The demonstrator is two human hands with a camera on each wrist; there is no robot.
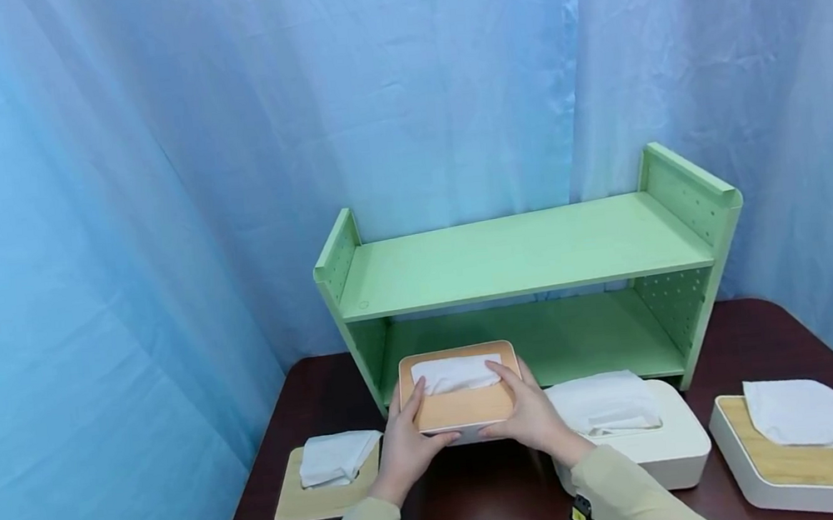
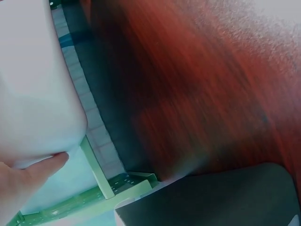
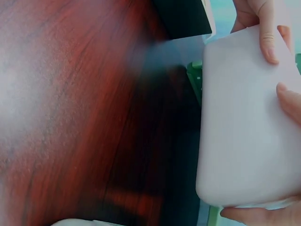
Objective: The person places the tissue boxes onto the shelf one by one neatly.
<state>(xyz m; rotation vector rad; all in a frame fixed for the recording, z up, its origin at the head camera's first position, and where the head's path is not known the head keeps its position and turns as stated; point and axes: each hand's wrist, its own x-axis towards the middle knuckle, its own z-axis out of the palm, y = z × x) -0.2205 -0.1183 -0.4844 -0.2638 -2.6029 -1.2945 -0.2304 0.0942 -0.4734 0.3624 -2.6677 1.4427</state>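
Between my two hands is a tissue box (image 1: 464, 413) with a light wood-coloured top, white sides and a white tissue (image 1: 452, 374) showing in its slot. My left hand (image 1: 407, 445) grips its left side, thumb along the front. The right hand (image 1: 524, 409) grips the right side the same way, with a finger on top near the tissue. In the right wrist view, the box's plain white side (image 3: 244, 122) shows with thumbs laid against it. The box is held up in front of the lower level of a green two-level shelf (image 1: 507, 343).
On the dark red-brown table (image 1: 478, 505) stand a wood-topped tissue box (image 1: 297, 502) at left, a white tissue box (image 1: 674, 436) right of my right hand, and another wood-topped tissue box (image 1: 805, 465) far right. Blue curtains (image 1: 444, 81) hang behind.
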